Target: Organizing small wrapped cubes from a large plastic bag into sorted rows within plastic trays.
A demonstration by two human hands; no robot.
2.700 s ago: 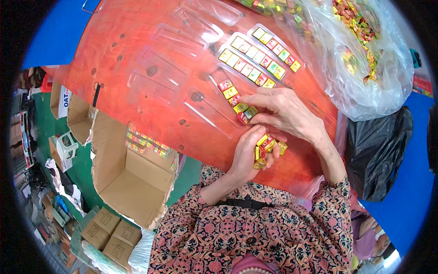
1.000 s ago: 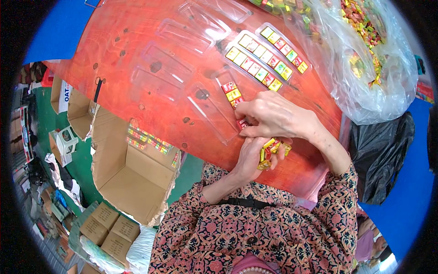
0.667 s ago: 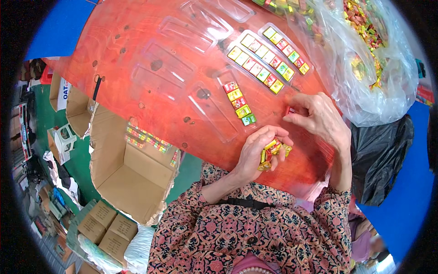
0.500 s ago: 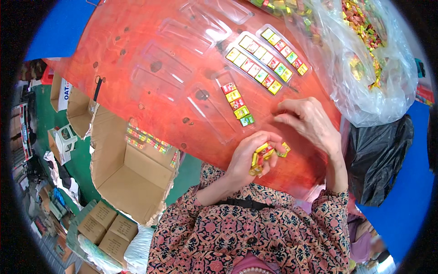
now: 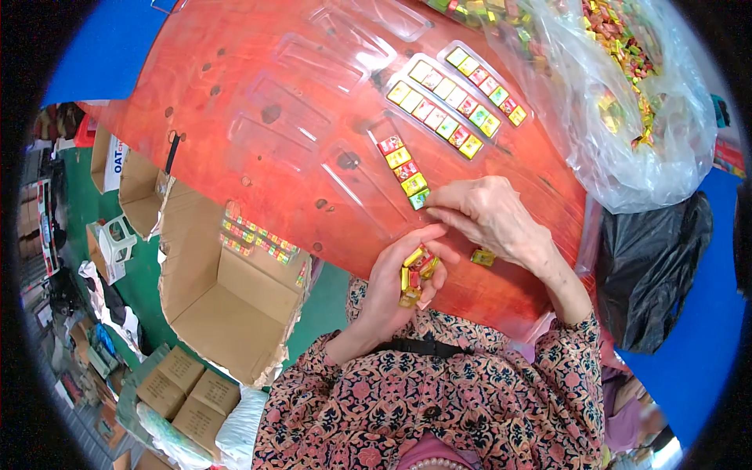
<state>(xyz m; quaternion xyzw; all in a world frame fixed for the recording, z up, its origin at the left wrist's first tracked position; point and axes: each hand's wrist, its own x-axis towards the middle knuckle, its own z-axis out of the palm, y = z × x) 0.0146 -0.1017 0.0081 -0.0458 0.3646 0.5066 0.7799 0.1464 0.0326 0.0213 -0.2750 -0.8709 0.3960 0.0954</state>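
Observation:
My left hand [image 5: 385, 280] is cupped palm up near the table's front edge, its fingers curled round several small candies [image 5: 410, 276] in yellow and red wrappers. My right hand [image 5: 493, 219] reaches in from the right, thumb and fingers pinched together at the near end of a row of candies. Those fingertips touch or almost touch a green-wrapped candy [image 5: 419, 200], the last in that row; anything between them is hidden. The row lies in a narrow clear plastic tray [image 5: 378, 128]. A loose yellow candy [image 5: 482, 257] rests on the table below my right hand.
Filled clear trays [image 5: 446, 106] lie farther back on the red table [image 5: 235, 102], with unfilled clear trays [image 5: 290, 106] to their left. A large clear bag of candies [image 5: 627, 157] stands at right, above a black bag [image 5: 654, 274]. An open cardboard box [image 5: 227, 313] stands left, below the table.
My right hand has moved left and down to the near end of the candy row. My left hand with its candies has shifted left and slightly down. The row has moved slightly up and left.

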